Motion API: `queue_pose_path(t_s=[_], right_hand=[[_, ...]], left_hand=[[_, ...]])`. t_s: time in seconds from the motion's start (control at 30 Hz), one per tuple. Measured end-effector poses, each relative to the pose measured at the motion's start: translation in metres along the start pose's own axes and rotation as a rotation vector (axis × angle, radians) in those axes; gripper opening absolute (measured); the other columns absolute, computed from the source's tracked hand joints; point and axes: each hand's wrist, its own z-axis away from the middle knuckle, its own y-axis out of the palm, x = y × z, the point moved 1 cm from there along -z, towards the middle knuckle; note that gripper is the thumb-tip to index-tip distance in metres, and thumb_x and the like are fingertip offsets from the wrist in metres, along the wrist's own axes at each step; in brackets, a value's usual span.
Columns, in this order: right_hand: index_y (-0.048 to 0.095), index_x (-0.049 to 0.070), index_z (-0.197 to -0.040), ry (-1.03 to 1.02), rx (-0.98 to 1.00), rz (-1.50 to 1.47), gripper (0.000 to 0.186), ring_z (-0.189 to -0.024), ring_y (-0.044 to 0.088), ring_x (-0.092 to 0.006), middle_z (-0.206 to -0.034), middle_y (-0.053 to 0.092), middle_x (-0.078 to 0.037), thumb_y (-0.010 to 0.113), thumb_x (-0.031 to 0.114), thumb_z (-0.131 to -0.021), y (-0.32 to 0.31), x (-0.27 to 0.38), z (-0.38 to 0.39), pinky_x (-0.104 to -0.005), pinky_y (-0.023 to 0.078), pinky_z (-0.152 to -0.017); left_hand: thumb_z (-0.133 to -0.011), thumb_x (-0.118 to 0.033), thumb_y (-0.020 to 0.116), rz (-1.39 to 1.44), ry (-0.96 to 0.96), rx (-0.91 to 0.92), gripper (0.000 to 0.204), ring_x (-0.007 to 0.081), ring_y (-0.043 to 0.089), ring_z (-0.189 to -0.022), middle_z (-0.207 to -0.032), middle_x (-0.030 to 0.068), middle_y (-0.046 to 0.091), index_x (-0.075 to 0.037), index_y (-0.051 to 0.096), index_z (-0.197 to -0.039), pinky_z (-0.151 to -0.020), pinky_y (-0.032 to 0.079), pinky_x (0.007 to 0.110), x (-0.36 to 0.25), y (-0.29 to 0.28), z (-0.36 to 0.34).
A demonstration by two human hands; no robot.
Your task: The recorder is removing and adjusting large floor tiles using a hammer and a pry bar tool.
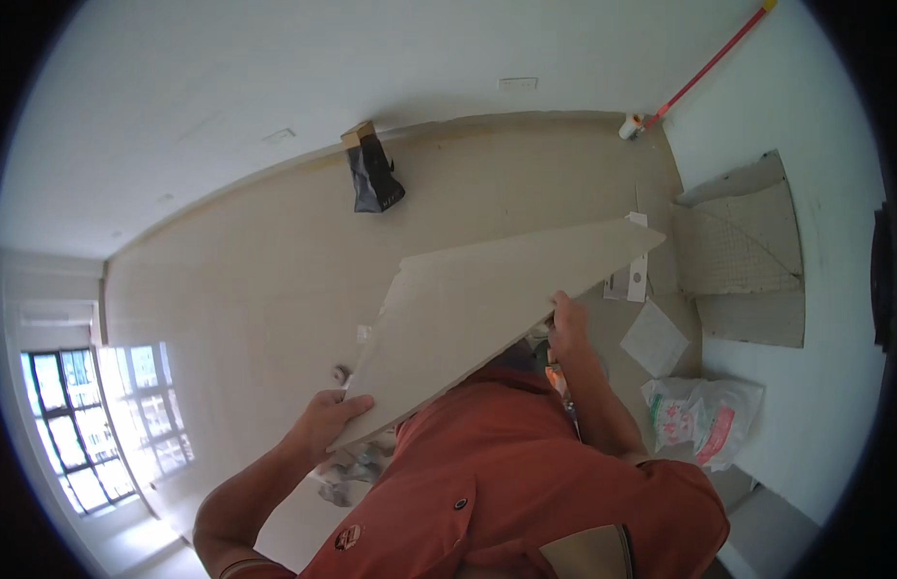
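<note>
A large pale beige slab (487, 299), angular with a long pointed right end, is held slightly above the floor in front of my body. My left hand (338, 417) grips its lower left corner, thumb over the top face. My right hand (566, 328) grips the lower long edge right of the middle. The slab hides part of the floor and of some small items beneath it. A white strip with holes (638, 280) shows past its right end, and an orange-handled item (555, 379) lies below my right hand.
A black bag (374, 179) stands by the far wall. A red-handled roller (704, 68) leans at right. Sheets (738, 246) lean against the right wall, near a white square (654, 338) and plastic bag (699, 420). A window (67, 425) is at left.
</note>
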Motion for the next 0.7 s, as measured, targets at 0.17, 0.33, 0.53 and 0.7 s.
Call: queue_pose_path(t_s=[0.17,0.33,0.53,0.7], right_hand=[[0.057,0.000,-0.077,0.028,-0.103,0.087,0.014,-0.057,0.053,-0.0175,-0.070,0.055,-0.009,0.059,0.014,-0.076,0.101,0.015,-0.078,-0.0335,0.039,-0.047],[0.057,-0.001,-0.075,-0.011,-0.130,-0.042,0.018,-0.062,0.054,-0.0177,-0.067,0.054,-0.006,0.060,0.017,-0.075,0.189,0.019,-0.187,-0.0351,0.041,-0.052],[0.056,-0.005,-0.068,-0.342,-0.194,0.146,0.018,-0.060,0.052,-0.0158,-0.066,0.053,-0.005,0.060,0.011,-0.074,0.275,0.012,-0.326,-0.0353,0.040,-0.051],[0.053,-0.003,-0.060,-0.021,-0.285,-0.001,0.021,-0.054,0.049,-0.0144,-0.057,0.048,-0.002,0.060,0.011,-0.074,0.323,0.018,-0.413,-0.0344,0.038,-0.047]], left_hand=[[-0.087,-0.023,0.060,-0.092,-0.068,0.024,0.033,0.0112,0.054,-0.053,-0.076,0.0075,0.062,0.007,0.059,-0.098,-0.045,0.043,0.026,-0.131,-0.054,-0.084],[-0.088,-0.023,0.060,-0.209,-0.079,0.069,0.036,0.0146,0.059,-0.061,-0.082,0.0123,0.064,0.011,0.057,-0.101,-0.049,0.044,0.026,-0.238,-0.092,-0.212],[-0.088,-0.024,0.060,-0.175,-0.123,0.115,0.036,0.0144,0.059,-0.060,-0.078,0.0095,0.063,0.009,0.057,-0.101,-0.050,0.046,0.026,-0.344,-0.104,-0.359],[-0.088,-0.027,0.061,-0.220,-0.127,0.046,0.035,0.0114,0.054,-0.055,-0.074,0.0060,0.059,0.005,0.057,-0.099,-0.047,0.042,0.025,-0.400,-0.093,-0.443]])
